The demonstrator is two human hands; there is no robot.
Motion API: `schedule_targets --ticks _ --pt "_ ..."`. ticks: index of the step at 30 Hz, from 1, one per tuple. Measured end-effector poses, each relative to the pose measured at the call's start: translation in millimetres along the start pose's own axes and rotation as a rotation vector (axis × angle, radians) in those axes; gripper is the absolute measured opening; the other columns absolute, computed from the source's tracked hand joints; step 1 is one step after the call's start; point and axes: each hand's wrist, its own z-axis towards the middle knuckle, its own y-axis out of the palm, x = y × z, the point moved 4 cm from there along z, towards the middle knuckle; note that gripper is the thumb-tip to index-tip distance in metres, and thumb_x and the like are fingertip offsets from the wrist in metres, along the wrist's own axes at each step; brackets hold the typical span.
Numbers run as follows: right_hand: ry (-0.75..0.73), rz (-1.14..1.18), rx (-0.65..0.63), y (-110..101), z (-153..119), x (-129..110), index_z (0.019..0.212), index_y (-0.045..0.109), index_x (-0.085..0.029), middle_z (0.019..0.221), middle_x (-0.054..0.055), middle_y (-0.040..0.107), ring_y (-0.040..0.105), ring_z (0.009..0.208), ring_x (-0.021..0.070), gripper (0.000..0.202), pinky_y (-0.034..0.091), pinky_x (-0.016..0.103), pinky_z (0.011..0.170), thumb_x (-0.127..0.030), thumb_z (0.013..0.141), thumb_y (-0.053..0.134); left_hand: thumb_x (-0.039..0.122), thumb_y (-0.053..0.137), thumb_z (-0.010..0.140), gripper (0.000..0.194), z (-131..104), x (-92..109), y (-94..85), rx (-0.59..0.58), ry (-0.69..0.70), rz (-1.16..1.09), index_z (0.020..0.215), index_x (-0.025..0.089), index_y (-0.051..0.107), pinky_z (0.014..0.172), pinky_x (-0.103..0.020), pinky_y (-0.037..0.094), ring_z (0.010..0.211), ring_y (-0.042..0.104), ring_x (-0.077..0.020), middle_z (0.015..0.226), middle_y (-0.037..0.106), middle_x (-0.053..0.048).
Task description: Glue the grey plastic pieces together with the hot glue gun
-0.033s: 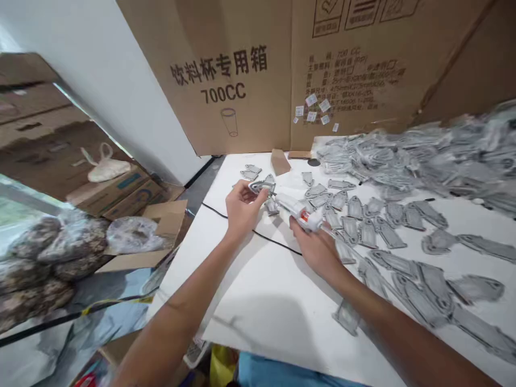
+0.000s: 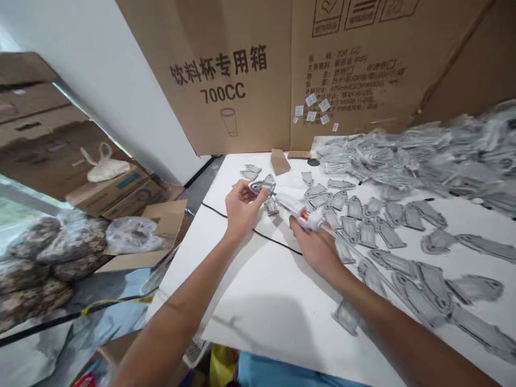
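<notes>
Between the thumb and fingers of my left hand point(image 2: 242, 207) is a small grey, pointed plastic piece point(image 2: 261, 187). My right hand point(image 2: 316, 244) is wrapped round a white hot glue gun point(image 2: 300, 211) with an orange-red mark on its body. Its nozzle points left and reaches the near edge of the piece; whether any glue is coming out is too small to see. Another grey piece point(image 2: 271, 206) lies on the table just under the nozzle. Many like pieces point(image 2: 366, 232) are spread flat to the right of my right hand.
A heap of grey pieces point(image 2: 387, 156) fills the back right of the white table point(image 2: 258, 301). Large cardboard point(image 2: 242, 118) stands behind it. A black cable point(image 2: 278, 243) crosses the tabletop. At the left are boxes point(image 2: 108, 193) and filled plastic bags point(image 2: 60, 242).
</notes>
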Motion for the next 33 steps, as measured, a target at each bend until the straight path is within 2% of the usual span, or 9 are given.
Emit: schedule_targets --ticks 5,9,13,17,21,24,27,30,33 --pt "0.145 0.048 -0.027 -1.4 0.3 13.8 0.076 0.068 -0.026 0.073 0.002 0.072 0.069 0.082 0.0292 0.038 0.046 0.039 0.08 -0.058 0.091 0.053 0.037 0.081 0.087 0.023 3.4 8.5 -3.7 -0.086 0.139 0.127 0.09 0.02 0.066 0.075 -0.027 0.059 0.076 0.069 -0.0141 0.085 0.071 -0.001" --pt "0.137 0.088 -0.045 -3.5 2.5 12.1 0.077 0.069 -0.026 0.072 0.002 0.073 0.068 0.073 0.0272 0.035 0.047 0.036 0.07 -0.056 0.089 0.057 0.036 0.077 0.09 0.018 6.4 11.8 -7.1 -0.171 0.221 0.186 0.096 0.021 0.069 0.08 -0.031 0.061 0.08 0.073 -0.0167 0.09 0.075 -0.002" --pt "0.112 0.069 -0.042 -5.3 3.2 8.8 0.077 0.069 -0.025 0.07 0.003 0.073 0.067 0.071 0.0265 0.034 0.046 0.035 0.067 -0.053 0.09 0.057 0.035 0.076 0.091 0.017 8.9 10.2 -8.4 -0.225 0.212 0.193 0.098 0.021 0.068 0.083 -0.032 0.06 0.083 0.074 -0.0179 0.09 0.076 -0.003" --pt "0.034 -0.001 0.007 -2.1 2.5 9.2 0.082 0.07 -0.026 0.077 0.004 0.073 0.067 0.082 0.0278 0.032 0.045 0.036 0.075 -0.052 0.091 0.056 0.034 0.074 0.091 0.019 11.2 5.3 -7.7 -0.234 0.136 0.171 0.102 0.02 0.067 0.082 -0.029 0.058 0.087 0.073 -0.0172 0.095 0.075 -0.003" --pt "-0.107 0.019 0.086 0.9 0.2 9.1 0.08 0.068 -0.024 0.073 0.004 0.07 0.066 0.081 0.026 0.037 0.045 0.035 0.076 -0.054 0.095 0.052 0.033 0.075 0.085 0.034 15.0 -2.7 -12.4 -0.179 0.013 0.214 0.115 0.021 0.067 0.076 -0.027 0.056 0.078 0.07 -0.0157 0.087 0.074 -0.001" --pt "-0.013 0.16 0.183 -2.6 -0.4 15.3 0.081 0.068 -0.023 0.072 0.005 0.069 0.065 0.074 0.0247 0.043 0.047 0.035 0.07 -0.061 0.095 0.054 0.028 0.075 0.077 0.046 18.1 -8.0 -19.2 -0.139 -0.096 0.266 0.121 0.02 0.065 0.071 -0.027 0.055 0.067 0.067 -0.0149 0.076 0.07 0.003" --pt "0.105 0.307 0.284 -8.3 0.3 20.1 0.09 0.07 -0.022 0.076 0.004 0.069 0.063 0.069 0.0232 0.046 0.047 0.034 0.064 -0.066 0.092 0.057 0.022 0.074 0.07 0.048 19.8 -11.4 -23.0 -0.204 -0.188 0.425 0.118 0.019 0.069 0.069 -0.028 0.053 0.065 0.066 -0.0155 0.072 0.069 0.003" --pt "0.162 0.371 0.375 -14.4 0.4 21.4 0.097 0.071 -0.022 0.077 0.003 0.068 0.061 0.068 0.0218 0.046 0.047 0.034 0.064 -0.066 0.091 0.06 0.022 0.074 0.067 0.045 20.1 -15.1 -26.5 -0.288 -0.276 0.62 0.112 0.02 0.075 0.069 -0.03 0.052 0.067 0.067 -0.018 0.077 0.072 0.001" --pt "0.16 0.384 0.414 -18.2 -0.2 21.4 0.099 0.071 -0.021 0.073 0.001 0.066 0.06 0.068 0.0214 0.047 0.047 0.034 0.066 -0.066 0.093 0.058 0.024 0.073 0.069 0.042 21.3 -18.3 -30.6 -0.306 -0.296 0.711 0.111 0.023 0.078 0.072 -0.033 0.052 0.071 0.068 -0.0192 0.088 0.075 0.0"
